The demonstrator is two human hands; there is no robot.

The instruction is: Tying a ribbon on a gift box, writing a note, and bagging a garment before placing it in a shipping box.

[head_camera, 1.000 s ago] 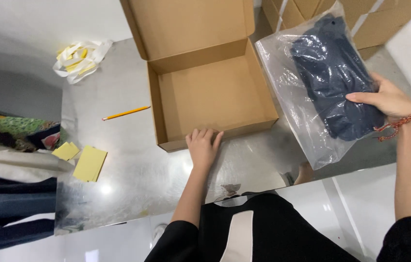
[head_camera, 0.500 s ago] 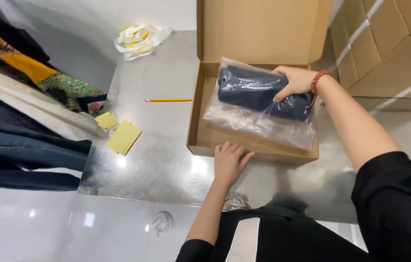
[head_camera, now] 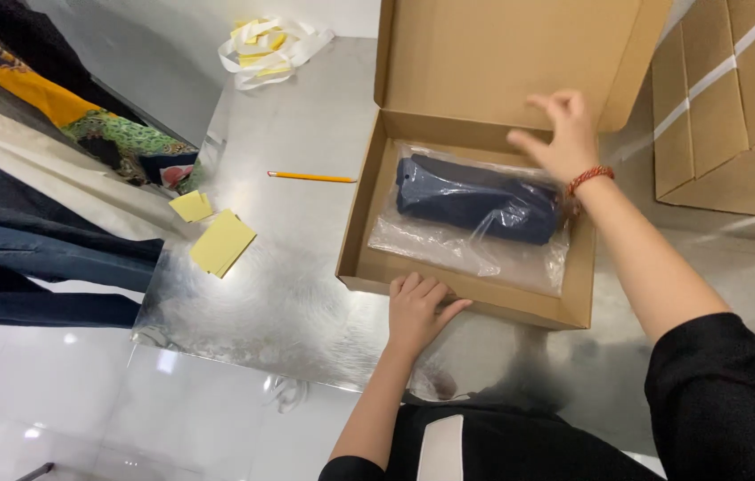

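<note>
The open cardboard box (head_camera: 466,267) is sitting on the shiny metal table (head_camera: 297,267), and the bagged dark blue garment (head_camera: 475,209) is lying flat inside it, on the box floor toward the back wall. So the packing looks done, by my reading, while the lid (head_camera: 502,58) is standing upright and the box is not closed. The right hand (head_camera: 555,134) is hovering above the garment's far end, fingers spread and holding nothing, close in front of the raised lid. The left hand (head_camera: 417,307) is pressing flat against the near wall of the box, fingers together, thumb out. Room is looking tight on the right, where stacked cartons (head_camera: 734,107) are crowding near the box. To the left there is open tabletop, with only a yellow pencil (head_camera: 310,176) and yellow sticky notes (head_camera: 217,236) lying apart from the box, and the table edge is running just below the left wrist.
</note>
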